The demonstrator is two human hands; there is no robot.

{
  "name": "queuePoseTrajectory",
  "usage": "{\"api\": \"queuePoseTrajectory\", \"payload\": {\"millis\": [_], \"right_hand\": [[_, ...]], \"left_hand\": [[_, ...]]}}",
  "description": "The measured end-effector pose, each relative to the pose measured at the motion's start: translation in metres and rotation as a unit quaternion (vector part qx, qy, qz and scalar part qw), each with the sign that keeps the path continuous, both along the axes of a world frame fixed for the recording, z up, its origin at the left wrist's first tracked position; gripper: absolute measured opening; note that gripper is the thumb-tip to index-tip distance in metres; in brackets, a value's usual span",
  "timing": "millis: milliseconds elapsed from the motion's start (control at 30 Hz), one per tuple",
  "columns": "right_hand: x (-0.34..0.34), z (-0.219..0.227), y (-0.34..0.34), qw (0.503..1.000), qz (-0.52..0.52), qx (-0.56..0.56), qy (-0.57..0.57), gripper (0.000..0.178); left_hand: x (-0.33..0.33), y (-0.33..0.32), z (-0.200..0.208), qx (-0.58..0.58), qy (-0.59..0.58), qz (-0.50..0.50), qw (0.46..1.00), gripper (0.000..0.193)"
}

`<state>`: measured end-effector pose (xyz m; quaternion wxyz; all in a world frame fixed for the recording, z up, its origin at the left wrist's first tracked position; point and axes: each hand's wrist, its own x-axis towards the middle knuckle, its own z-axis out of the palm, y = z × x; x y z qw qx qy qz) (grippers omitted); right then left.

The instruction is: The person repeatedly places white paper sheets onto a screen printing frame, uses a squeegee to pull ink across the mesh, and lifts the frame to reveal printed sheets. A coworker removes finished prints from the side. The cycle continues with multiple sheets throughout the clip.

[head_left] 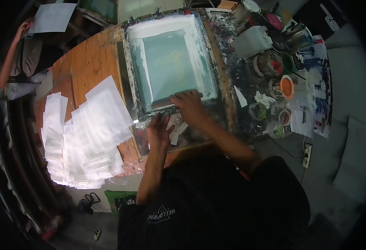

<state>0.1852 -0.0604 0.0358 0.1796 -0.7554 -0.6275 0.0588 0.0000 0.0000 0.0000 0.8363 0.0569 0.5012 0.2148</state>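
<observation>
In front of me lies a screen-printing frame (210,71) with pale green mesh and white ink smeared along its inner sides. My right hand (188,107) is closed over a squeegee (161,103), a dark bar lying across the near end of the mesh. Just below the frame's near edge is my left hand (159,128), fingers apart and pointing up toward that edge. It holds nothing that I can see; whether its fingertips touch the frame is unclear.
Overlapping white sheets (93,133) cover the wooden table's (87,58) left part. On the right stand ink cans (268,63), an orange-filled tub (286,86) and a whitish jug (251,41). At the far left another person's hand (24,27) holds a white sheet (53,17).
</observation>
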Motion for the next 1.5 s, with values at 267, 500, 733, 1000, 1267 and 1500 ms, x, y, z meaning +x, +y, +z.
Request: {"api": "queuePoseTrajectory", "payload": {"millis": [267,500,733,1000,1267,1500], "right_hand": [[0.019,0.142,0.031,0.986,0.009,0.163,-0.044,0.032],[0.093,0.257,0.124,0.991,0.009,0.129,-0.036,0.059],[0.127,0.321,0.160,0.999,0.034,0.036,0.020,0.054],[0.135,0.322,0.193,0.999,0.003,0.040,0.002,0.046],[0.106,0.327,0.181,0.991,-0.082,0.095,-0.035,0.047],[0.120,0.321,0.182,0.988,-0.052,0.120,-0.080,0.055]], "left_hand": [[0.008,0.025,0.131,0.152,-0.125,0.008,0.980,0.020],[0.098,0.148,0.122,0.471,0.029,0.019,0.882,0.031],[0.159,0.222,-0.049,0.779,0.427,-0.255,0.381,0.024],[0.085,0.222,0.027,0.628,0.322,-0.133,0.696,0.013],[-0.220,0.284,0.038,0.576,0.688,0.049,0.438,0.044],[-0.058,0.095,-0.039,0.701,0.514,-0.341,0.359,0.062]]}}
